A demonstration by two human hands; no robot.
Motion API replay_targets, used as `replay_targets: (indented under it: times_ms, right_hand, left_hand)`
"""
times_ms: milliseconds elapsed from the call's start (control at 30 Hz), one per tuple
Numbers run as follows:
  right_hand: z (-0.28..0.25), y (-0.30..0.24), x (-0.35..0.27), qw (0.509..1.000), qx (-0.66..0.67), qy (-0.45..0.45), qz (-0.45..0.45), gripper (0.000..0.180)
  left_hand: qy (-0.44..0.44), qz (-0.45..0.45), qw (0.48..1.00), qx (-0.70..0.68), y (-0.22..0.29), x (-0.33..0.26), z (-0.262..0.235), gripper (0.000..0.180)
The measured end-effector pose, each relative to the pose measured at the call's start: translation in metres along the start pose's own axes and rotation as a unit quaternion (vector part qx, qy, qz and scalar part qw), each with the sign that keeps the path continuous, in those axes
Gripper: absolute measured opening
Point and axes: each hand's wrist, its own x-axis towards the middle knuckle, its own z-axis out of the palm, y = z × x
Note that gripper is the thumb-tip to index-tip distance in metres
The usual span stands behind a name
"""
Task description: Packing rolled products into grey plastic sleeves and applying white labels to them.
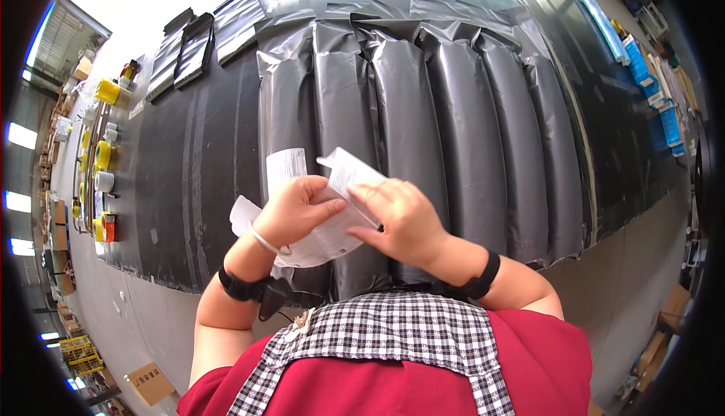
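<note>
Above the near part of several long grey plastic-wrapped packages (pixel 408 106), both my hands hold a white printed sheet (pixel 325 242). My left hand (pixel 293 208) is closed on its left part, thumb against the fingers. My right hand (pixel 402 220) pinches it from the right, and an upper portion (pixel 353 168) stands folded up between the hands. Another white printed label (pixel 285 163) shows on the leftmost package, just beyond my left hand. White paper also sticks out beside my left wrist; whether it is part of the same sheet I cannot tell.
The packages lie side by side on a black-topped table (pixel 166 167). Flat folded grey bags (pixel 194 50) lie at its far left. Yellow and white tape rolls (pixel 103 155) line the left edge. Blue boxes (pixel 642 65) and a blue film roll (pixel 604 27) sit at the far right.
</note>
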Motion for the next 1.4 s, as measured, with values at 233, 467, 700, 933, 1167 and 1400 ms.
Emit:
replay_targets:
  times_ms: [233,467,700,933,1167,1400]
  right_hand:
    - [0.006,0.000,-0.018,0.994,0.105,-0.017,-0.023,0.023]
    - [-0.005,0.007,-0.040,0.907,0.303,-0.009,0.292,0.023]
    - [-0.056,0.077,-0.053,0.656,0.483,0.358,0.456,0.023]
    - [-0.091,0.056,-0.037,0.876,0.004,0.423,0.231,0.019]
    - [-0.014,0.007,-0.009,0.968,-0.159,0.090,-0.174,0.016]
    - [0.014,0.040,0.012,0.991,-0.059,0.042,0.113,0.068]
  left_hand:
    - [-0.017,0.125,0.989,0.077,0.005,-0.038,0.018,0.008]
    - [-0.064,0.028,0.987,-0.148,-0.012,-0.038,0.022,0.029]
    - [-0.080,-0.054,0.979,-0.180,-0.017,-0.023,-0.004,0.035]
    - [-0.081,0.278,0.931,0.223,-0.017,-0.018,0.075,0.069]
    - [-0.019,-0.071,0.908,-0.412,0.000,0.008,0.018,0.028]
    - [0.113,0.033,0.981,-0.152,-0.047,0.035,0.008,0.013]
